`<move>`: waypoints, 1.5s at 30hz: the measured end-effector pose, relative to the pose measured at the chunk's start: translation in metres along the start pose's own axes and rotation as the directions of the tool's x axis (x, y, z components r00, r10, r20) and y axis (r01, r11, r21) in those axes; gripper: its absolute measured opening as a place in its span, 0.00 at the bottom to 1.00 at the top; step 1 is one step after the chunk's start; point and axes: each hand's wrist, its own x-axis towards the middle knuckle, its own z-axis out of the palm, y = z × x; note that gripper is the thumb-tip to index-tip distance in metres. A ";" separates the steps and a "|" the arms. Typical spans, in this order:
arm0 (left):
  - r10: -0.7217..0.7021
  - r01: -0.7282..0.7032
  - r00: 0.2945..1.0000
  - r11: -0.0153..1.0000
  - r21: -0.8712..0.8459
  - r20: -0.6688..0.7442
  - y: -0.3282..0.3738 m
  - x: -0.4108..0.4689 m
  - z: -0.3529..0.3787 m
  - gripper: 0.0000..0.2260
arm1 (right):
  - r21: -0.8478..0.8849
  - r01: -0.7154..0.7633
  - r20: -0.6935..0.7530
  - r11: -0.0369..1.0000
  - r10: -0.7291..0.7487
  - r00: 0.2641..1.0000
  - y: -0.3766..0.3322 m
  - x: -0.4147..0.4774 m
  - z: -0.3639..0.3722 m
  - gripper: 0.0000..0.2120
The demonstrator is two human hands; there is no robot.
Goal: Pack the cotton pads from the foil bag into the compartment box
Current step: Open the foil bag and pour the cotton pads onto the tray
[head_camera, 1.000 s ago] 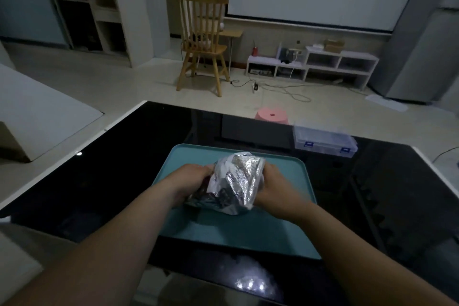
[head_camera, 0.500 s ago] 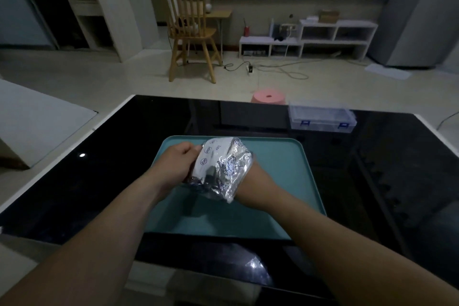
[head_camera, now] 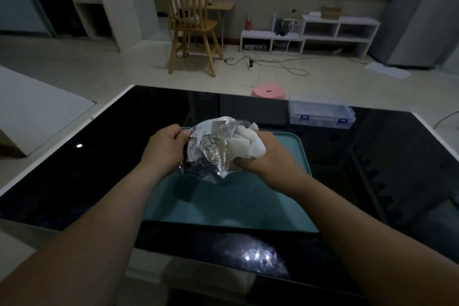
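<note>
Cotton pads (head_camera: 244, 143) bulge from the foil bag (head_camera: 208, 154) mouth above the teal tray (head_camera: 223, 206); R hand (head_camera: 265, 160) grip wraps a fat wad of them, L hand (head_camera: 166, 150) grip pinches the bag's side. Compartment box (head_camera: 321, 113) sits well apart on the table (head_camera: 74, 169), seemingly closed. Risk: oversized wad sheds pads en route, & no hand's free to open it.

Silver foil bag (head_camera: 208, 154), white cotton pads (head_camera: 244, 141), teal tray (head_camera: 223, 201).
</note>
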 end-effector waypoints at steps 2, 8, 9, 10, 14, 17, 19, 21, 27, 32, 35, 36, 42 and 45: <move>-0.015 0.015 1.000 1.000 -0.001 -0.012 0.001 -0.002 -0.001 0.15 | 0.065 -0.021 0.027 0.998 0.019 0.999 0.004 -0.006 -0.009 0.12; -0.014 0.015 1.000 0.999 0.031 -0.028 0.001 -0.004 -0.007 0.15 | 0.027 -0.144 0.207 0.989 0.135 0.969 0.025 -0.012 -0.020 0.20; -0.009 0.011 0.999 0.999 0.043 -0.040 0.001 -0.003 -0.009 0.15 | 0.018 -0.134 0.202 0.991 0.128 0.971 0.028 -0.013 -0.019 0.25; -0.002 0.005 0.999 0.999 0.051 -0.053 0.003 -0.003 -0.011 0.15 | 0.015 -0.127 0.184 0.992 0.122 0.975 0.031 -0.012 -0.020 0.32; 0.026 -0.018 0.995 0.997 0.079 -0.100 0.006 -0.001 -0.018 0.15 | -0.080 -0.184 0.106 0.980 0.192 0.976 0.032 -0.011 -0.032 0.38; 0.058 -0.037 0.988 0.990 0.137 -0.146 0.012 -0.002 -0.022 0.15 | -0.290 -0.248 0.160 0.924 0.302 0.940 0.034 -0.012 -0.029 0.29; 0.097 -0.067 0.978 0.984 0.167 -0.183 0.018 -0.003 -0.024 0.15 | -0.409 -0.229 0.150 0.884 0.312 0.938 0.039 -0.014 -0.025 0.39; 0.149 -0.109 0.967 0.975 0.192 -0.207 0.026 -0.006 -0.027 0.14 | -0.399 -0.218 0.112 0.890 0.284 0.952 0.034 -0.013 -0.023 0.48; 0.274 -0.260 0.950 0.960 0.106 -0.149 0.049 -0.017 -0.017 0.10 | -0.426 -0.165 0.206 0.890 0.273 0.940 0.029 -0.014 -0.005 0.41; 0.112 -0.132 0.985 0.980 -0.148 -0.135 0.048 -0.007 -0.012 0.10 | -0.374 -0.145 0.060 0.916 0.180 0.982 0.040 -0.015 0.007 0.23; -0.012 -0.024 0.982 0.983 -0.184 -0.190 0.029 0.002 -0.011 0.10 | -0.302 -0.149 0.035 0.941 0.168 0.985 0.041 -0.010 0.007 0.19; -0.050 0.011 0.978 0.982 -0.189 -0.203 0.023 0.003 -0.009 0.10 | -0.306 -0.146 0.010 0.941 0.157 0.988 0.040 -0.009 0.008 0.19; -0.161 0.106 0.959 0.966 -0.234 -0.232 0.003 0.008 0.003 0.10 | -0.369 -0.120 -0.030 0.922 0.118 0.993 0.019 0.007 0.026 0.18; -0.218 0.145 0.940 0.952 -0.270 -0.262 -0.001 0.008 0.002 0.06 | -0.211 -0.182 -0.020 0.960 0.182 0.983 0.016 0.010 0.035 0.15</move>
